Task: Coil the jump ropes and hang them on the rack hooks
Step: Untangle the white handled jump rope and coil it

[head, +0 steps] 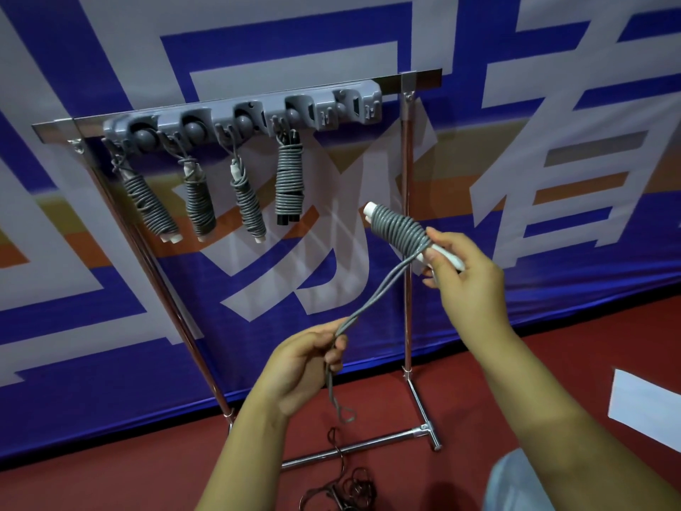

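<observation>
The right hand (pixel 455 265) gripped the white handles (pixel 447 260) of a grey jump rope (pixel 400 230), fingers curled round them just below the finished coil. The left hand (pixel 307 363) pinched the doubled tail of cord (pixel 368 307), which ran taut up to the handles, while its end loop (pixel 346 413) dangled below the fist toward the red floor (pixel 516 363).

To wrap well, the cord probably needed steady tension, each turn laid snug against the last so the coil would not slump. Enough of the loop should be kept free to catch a hook.

Beyond the hands stood the rack (pixel 407 252), its grey hook bar (pixel 243 116) already carrying four coiled ropes (pixel 289 182) on the left hooks. The hooks at the right end (pixel 363 105) looked free, the likely home for this one. A dark rope (pixel 346 488) lay tangled on the floor by the rack's foot, not yet coiled.
</observation>
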The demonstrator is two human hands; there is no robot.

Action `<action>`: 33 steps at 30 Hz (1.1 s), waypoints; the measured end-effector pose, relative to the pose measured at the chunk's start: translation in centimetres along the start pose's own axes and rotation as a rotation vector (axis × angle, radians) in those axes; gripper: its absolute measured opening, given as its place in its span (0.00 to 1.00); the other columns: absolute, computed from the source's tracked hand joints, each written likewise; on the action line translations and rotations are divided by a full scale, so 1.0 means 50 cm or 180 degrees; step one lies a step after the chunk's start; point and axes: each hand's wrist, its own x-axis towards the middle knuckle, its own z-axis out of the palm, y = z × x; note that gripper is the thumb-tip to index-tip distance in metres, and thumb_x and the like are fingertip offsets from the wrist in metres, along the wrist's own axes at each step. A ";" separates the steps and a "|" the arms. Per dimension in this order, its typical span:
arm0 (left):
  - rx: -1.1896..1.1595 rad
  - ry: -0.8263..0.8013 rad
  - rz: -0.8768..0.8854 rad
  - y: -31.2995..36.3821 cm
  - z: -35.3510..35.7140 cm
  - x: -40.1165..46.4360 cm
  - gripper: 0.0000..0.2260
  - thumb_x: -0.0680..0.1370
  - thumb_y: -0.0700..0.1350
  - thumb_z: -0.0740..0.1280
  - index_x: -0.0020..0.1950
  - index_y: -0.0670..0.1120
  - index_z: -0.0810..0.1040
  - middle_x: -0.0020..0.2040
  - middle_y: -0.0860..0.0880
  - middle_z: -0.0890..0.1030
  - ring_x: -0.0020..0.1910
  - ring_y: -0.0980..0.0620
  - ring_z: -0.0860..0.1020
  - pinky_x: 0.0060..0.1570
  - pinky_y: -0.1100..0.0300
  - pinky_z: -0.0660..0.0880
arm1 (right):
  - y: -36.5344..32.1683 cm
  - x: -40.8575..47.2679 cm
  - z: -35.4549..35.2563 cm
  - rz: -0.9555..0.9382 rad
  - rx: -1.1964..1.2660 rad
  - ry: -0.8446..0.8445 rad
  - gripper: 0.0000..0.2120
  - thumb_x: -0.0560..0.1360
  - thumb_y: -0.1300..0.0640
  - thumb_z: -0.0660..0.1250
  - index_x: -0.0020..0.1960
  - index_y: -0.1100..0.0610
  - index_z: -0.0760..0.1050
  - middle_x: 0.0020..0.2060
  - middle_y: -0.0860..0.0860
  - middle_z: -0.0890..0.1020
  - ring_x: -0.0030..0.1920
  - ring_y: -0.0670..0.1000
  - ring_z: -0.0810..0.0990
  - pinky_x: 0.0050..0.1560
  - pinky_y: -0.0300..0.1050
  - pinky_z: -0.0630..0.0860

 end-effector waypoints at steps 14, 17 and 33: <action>0.3955 0.1003 0.0206 -0.006 0.047 0.007 0.08 0.77 0.38 0.63 0.40 0.46 0.68 0.35 0.44 0.80 0.29 0.52 0.82 0.32 0.55 0.79 | 0.003 0.013 0.012 0.0125 -0.0052 -0.0105 0.15 0.78 0.63 0.65 0.60 0.49 0.78 0.50 0.52 0.82 0.45 0.47 0.83 0.45 0.40 0.81; 0.3767 0.1316 0.0320 -0.008 0.046 0.012 0.03 0.80 0.42 0.60 0.47 0.45 0.66 0.35 0.43 0.79 0.26 0.47 0.80 0.27 0.57 0.77 | -0.009 0.012 0.004 0.0039 -0.0131 -0.0118 0.14 0.77 0.62 0.65 0.59 0.49 0.78 0.51 0.53 0.81 0.45 0.47 0.83 0.44 0.37 0.81; -0.1649 0.0267 -0.0243 0.034 -0.007 -0.002 0.20 0.53 0.35 0.82 0.41 0.37 0.82 0.30 0.51 0.75 0.17 0.60 0.60 0.18 0.68 0.55 | 0.015 0.019 0.005 0.0720 0.0541 0.0192 0.09 0.78 0.62 0.65 0.55 0.52 0.77 0.45 0.52 0.82 0.37 0.48 0.82 0.39 0.40 0.81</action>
